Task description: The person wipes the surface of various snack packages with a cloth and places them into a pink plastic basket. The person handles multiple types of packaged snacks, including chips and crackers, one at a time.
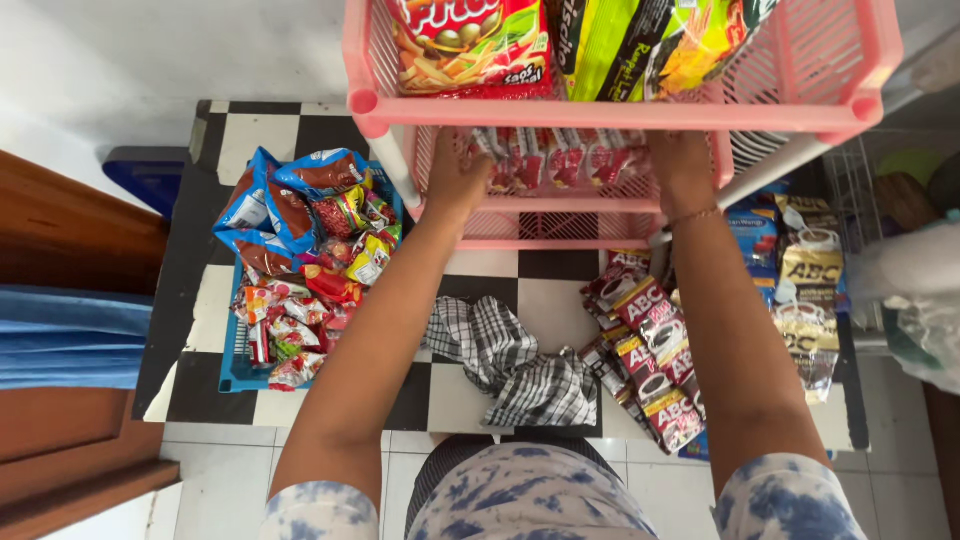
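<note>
Fingers of both hands are tucked under the top shelf of the pink rack (610, 110), so I cannot tell if they hold anything. I see the left hand (457, 175) and right hand (680, 165) reach straight up to 12 o'clock, both at the row of red sachets (555, 160) on the middle shelf.

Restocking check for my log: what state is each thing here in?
Left hand: on the red sachets, middle shelf.
Right hand: on the same sachets.
Pink rack: upright, top shelf holding snack bags.
Blue basket: heaped with packets.
Checked cloth: crumpled on floor.
Coffee sachet strips: piled on floor.
</note>
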